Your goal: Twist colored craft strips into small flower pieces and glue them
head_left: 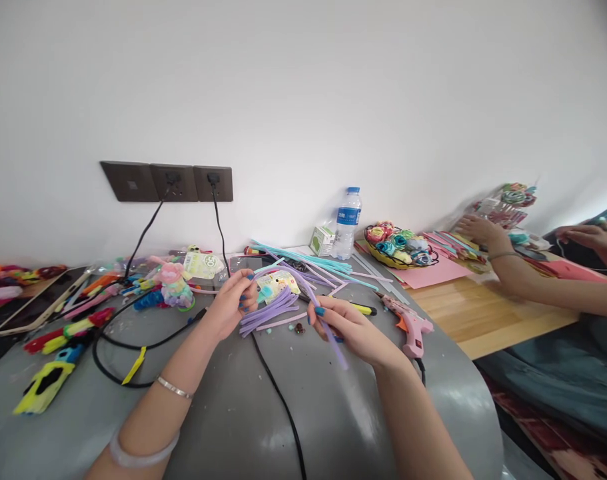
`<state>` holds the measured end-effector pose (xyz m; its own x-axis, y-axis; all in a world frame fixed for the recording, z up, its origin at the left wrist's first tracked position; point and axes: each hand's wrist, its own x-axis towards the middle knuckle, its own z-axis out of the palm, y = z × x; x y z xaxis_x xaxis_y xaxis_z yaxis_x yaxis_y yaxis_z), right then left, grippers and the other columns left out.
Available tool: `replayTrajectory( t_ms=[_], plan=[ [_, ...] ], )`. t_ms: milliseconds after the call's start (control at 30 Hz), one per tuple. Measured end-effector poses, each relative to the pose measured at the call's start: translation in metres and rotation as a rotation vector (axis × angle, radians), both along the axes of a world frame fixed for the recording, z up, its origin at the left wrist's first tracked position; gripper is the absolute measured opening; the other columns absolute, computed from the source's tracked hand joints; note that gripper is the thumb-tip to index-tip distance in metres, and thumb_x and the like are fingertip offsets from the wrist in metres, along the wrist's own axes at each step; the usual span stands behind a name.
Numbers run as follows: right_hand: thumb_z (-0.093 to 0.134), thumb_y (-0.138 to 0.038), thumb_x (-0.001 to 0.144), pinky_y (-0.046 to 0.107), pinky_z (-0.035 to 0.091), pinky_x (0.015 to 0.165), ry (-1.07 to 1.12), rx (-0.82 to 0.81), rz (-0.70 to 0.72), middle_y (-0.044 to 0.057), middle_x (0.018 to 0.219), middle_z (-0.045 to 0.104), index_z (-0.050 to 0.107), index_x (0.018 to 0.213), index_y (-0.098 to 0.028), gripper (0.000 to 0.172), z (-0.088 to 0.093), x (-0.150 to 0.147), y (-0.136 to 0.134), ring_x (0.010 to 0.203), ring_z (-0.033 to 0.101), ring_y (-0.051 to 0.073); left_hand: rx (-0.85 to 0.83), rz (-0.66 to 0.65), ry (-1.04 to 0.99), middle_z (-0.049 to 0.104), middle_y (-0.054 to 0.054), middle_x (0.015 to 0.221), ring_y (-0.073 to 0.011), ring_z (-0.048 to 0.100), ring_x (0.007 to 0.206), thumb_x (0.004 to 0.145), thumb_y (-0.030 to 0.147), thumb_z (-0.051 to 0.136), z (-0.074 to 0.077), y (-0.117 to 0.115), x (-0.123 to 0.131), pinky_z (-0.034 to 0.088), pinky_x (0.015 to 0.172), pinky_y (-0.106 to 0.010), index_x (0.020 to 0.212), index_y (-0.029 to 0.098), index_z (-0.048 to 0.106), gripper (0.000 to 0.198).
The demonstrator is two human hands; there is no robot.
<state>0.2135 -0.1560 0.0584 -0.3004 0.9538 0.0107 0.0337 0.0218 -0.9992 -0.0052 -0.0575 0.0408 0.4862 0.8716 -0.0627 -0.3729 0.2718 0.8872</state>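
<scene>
My right hand [350, 328] is closed on a light purple pipe cleaner [339, 352], whose loose end slants down past my fingers. The pipe cleaner bends in an arc toward my left hand [232, 301], where thumb and forefinger pinch its other end. Beneath and between my hands lies a bundle of purple pipe cleaners [270, 312]. Behind it are a printed packet [289, 281] and some turquoise pipe cleaners [328, 261]. A small dark brown piece [300, 328] rests on the grey table [328, 413], near my right fingers.
A pink hot glue gun [414, 328] lies right of my right hand. Black cables [278, 393] cross the table. A water bottle [348, 223] and a basket of flowers [398, 247] stand behind. Fuzzy crafts [176, 285] crowd the left. Another person's hand [483, 230] works at right.
</scene>
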Motion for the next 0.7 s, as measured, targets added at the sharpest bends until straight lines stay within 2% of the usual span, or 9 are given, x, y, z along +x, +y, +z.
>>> replayTrajectory(
  t_ms=[67,133,200,267,400,533,700],
  plan=[
    [0.055,-0.049,0.092,0.024,0.029,0.052,0.0,0.004,-0.029,-0.002,0.066,0.05,0.062,0.088,-0.018,0.032,-0.002,-0.006,0.004,0.054,0.037,0.01,-0.037,-0.042,-0.014,0.036,0.01,0.057,-0.0055,0.032,0.046,0.084,0.025,0.063,-0.003,-0.003,0.004,0.029,0.045,-0.018,0.087,0.02,0.048,0.016],
    [0.057,-0.053,0.09,0.024,0.033,0.052,-0.001,0.014,-0.077,-0.001,0.066,0.054,0.062,0.086,-0.017,0.036,-0.005,-0.011,0.009,0.053,0.041,0.01,-0.037,-0.111,0.004,0.048,0.007,0.061,-0.0071,0.046,0.052,0.084,0.027,0.065,-0.007,-0.005,0.007,0.037,0.05,-0.019,0.094,0.02,0.051,0.018],
    [0.059,-0.055,0.088,0.024,0.035,0.052,-0.012,0.04,-0.118,0.0,0.064,0.057,0.061,0.081,-0.017,0.038,-0.009,-0.016,0.015,0.052,0.043,0.01,-0.022,-0.2,0.054,0.062,0.001,0.073,-0.0118,0.06,0.065,0.084,0.032,0.067,-0.011,-0.008,0.01,0.047,0.059,-0.023,0.101,0.019,0.055,0.025],
    [0.061,-0.055,0.086,0.024,0.037,0.052,-0.028,0.06,-0.141,0.0,0.063,0.057,0.062,0.08,-0.017,0.039,-0.013,-0.02,0.02,0.051,0.045,0.01,-0.007,-0.259,0.108,0.07,-0.005,0.086,-0.0161,0.067,0.074,0.083,0.037,0.069,-0.014,-0.009,0.011,0.053,0.068,-0.029,0.1,0.018,0.058,0.028],
    [0.064,-0.055,0.084,0.024,0.037,0.05,-0.047,0.064,-0.169,-0.003,0.06,0.054,0.066,0.089,-0.016,0.039,-0.015,-0.025,0.023,0.05,0.043,0.009,0.02,-0.273,0.192,0.074,-0.008,0.087,-0.0189,0.071,0.072,0.08,0.043,0.072,-0.015,-0.01,0.011,0.055,0.071,-0.032,0.093,0.017,0.062,0.031],
    [0.067,-0.052,0.081,0.024,0.038,0.05,-0.005,0.063,-0.187,-0.003,0.06,0.055,0.063,0.091,-0.017,0.037,-0.019,-0.028,0.026,0.052,0.046,0.01,0.091,-0.329,0.225,0.075,-0.009,0.087,-0.0215,0.073,0.075,0.081,0.048,0.068,-0.016,-0.011,0.013,0.057,0.071,-0.033,0.106,0.016,0.065,0.041],
    [0.067,-0.048,0.082,0.022,0.037,0.049,0.034,0.065,-0.2,-0.004,0.061,0.058,0.053,0.09,-0.02,0.032,-0.026,-0.031,0.029,0.053,0.05,0.011,0.156,-0.364,0.305,0.074,-0.01,0.092,-0.0197,0.074,0.068,0.083,0.053,0.064,-0.017,-0.015,0.015,0.054,0.058,-0.026,0.107,0.015,0.064,0.046]
  ],
)
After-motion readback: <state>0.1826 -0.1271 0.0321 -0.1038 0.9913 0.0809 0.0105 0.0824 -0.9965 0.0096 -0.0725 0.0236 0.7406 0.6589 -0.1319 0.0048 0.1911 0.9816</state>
